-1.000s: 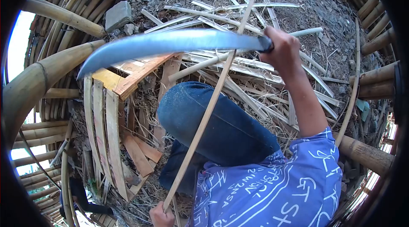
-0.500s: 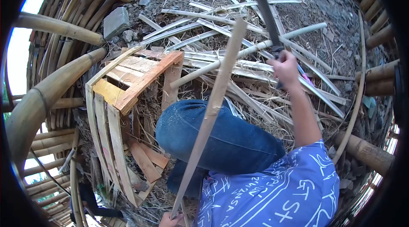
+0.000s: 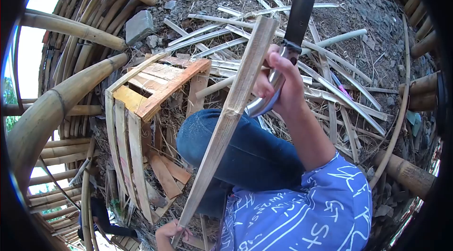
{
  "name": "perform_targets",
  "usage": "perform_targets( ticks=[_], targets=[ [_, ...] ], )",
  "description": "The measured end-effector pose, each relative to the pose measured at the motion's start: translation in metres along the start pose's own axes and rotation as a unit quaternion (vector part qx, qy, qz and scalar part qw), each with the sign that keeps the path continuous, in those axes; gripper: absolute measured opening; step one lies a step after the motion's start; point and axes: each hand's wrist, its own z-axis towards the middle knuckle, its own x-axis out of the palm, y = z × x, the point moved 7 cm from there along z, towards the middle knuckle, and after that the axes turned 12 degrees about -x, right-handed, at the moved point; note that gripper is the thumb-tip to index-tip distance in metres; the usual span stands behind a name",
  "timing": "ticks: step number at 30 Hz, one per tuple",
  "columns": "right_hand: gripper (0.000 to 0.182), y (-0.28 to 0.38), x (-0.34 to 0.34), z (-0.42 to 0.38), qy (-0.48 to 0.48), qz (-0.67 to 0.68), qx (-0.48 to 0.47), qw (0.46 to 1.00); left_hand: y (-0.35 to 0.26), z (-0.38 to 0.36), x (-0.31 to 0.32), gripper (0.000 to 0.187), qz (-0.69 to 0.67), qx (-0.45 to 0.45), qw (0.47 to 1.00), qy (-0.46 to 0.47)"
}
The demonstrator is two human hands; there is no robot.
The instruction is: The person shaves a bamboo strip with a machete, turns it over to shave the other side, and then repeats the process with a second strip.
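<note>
My right hand (image 3: 283,79) is wrapped round the handle of a long dark-bladed knife (image 3: 302,10), its blade pointing up and away from me. At the bottom, my left hand (image 3: 177,232) grips the lower end of a long split bamboo strip (image 3: 229,114). The strip slants up across my bent knee, its upper end just left of my right hand. Whether the knife touches the strip I cannot tell.
A slatted wooden crate (image 3: 165,86) stands left of my knee. Bamboo strips (image 3: 349,74) lie scattered on the ground ahead. A grey block (image 3: 139,26) and thick bamboo poles (image 3: 42,114) are at the left. Another person's dark-clothed leg (image 3: 111,227) shows at the lower left.
My right hand has come left and nearer with the knife, close to the bamboo strip. My left hand has shifted slightly left and up, still on the strip. The view has shifted slightly.
</note>
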Motion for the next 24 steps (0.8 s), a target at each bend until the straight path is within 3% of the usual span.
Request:
perform_targets(
  ticks=[4,5,6,8,9,12,13,14,16,18,20,21,22,24],
  targets=[
    [0.022,0.005,-0.016,-0.003,-0.074,-0.064,0.017,0.995,-0.046,-0.023,0.011,0.088,-0.026,0.034,0.998,-0.052],
    [0.02,0.01,-0.014,-0.005,-0.095,-0.067,0.016,0.993,-0.061,-0.037,0.015,0.071,-0.06,0.081,0.988,-0.114],
    [0.02,0.012,-0.012,-0.005,-0.093,-0.07,0.019,0.993,-0.076,-0.046,0.029,0.071,-0.064,0.082,0.988,-0.112],
    [0.019,0.02,-0.015,-0.009,-0.14,-0.108,0.02,0.984,-0.099,-0.068,0.026,0.048,0.019,0.115,0.941,-0.319],
    [0.021,0.026,-0.01,-0.01,-0.172,-0.138,0.018,0.975,-0.1,-0.071,0.027,0.03,-0.046,0.176,0.922,-0.343],
    [0.023,0.037,-0.012,-0.008,-0.12,-0.182,-0.038,0.975,-0.051,-0.045,-0.015,0.031,0.004,0.16,0.913,-0.376],
    [0.023,0.043,-0.01,-0.009,-0.129,-0.224,-0.055,0.964,-0.042,-0.054,-0.006,0.036,-0.124,0.284,0.837,-0.451],
    [0.023,0.051,-0.01,-0.01,-0.113,-0.289,-0.087,0.947,-0.034,-0.051,-0.004,0.036,-0.13,0.284,0.836,-0.451],
    [0.021,0.063,-0.014,-0.017,-0.09,-0.386,-0.126,0.91,-0.065,-0.065,0.02,0.039,0.164,0.148,0.815,-0.535],
    [0.018,0.073,-0.014,-0.028,-0.066,-0.438,-0.128,0.887,-0.084,-0.07,0.043,0.041,0.109,0.141,0.831,-0.528],
    [0.013,0.081,-0.012,-0.039,0.005,-0.622,-0.176,0.763,-0.102,-0.078,0.057,0.045,0.078,0.194,0.812,-0.545],
    [0.011,0.082,-0.007,-0.04,0.029,-0.666,-0.189,0.721,-0.095,-0.066,0.053,0.024,-0.065,0.163,0.889,-0.423],
    [0.011,0.084,-0.002,-0.04,0.027,-0.668,-0.19,0.719,-0.098,-0.069,0.055,0.024,-0.063,0.164,0.89,-0.421],
    [0.012,0.07,0.029,-0.039,0.153,-0.751,-0.177,0.617,-0.118,-0.087,0.068,0.032,0.023,0.162,0.864,-0.476]
  ],
)
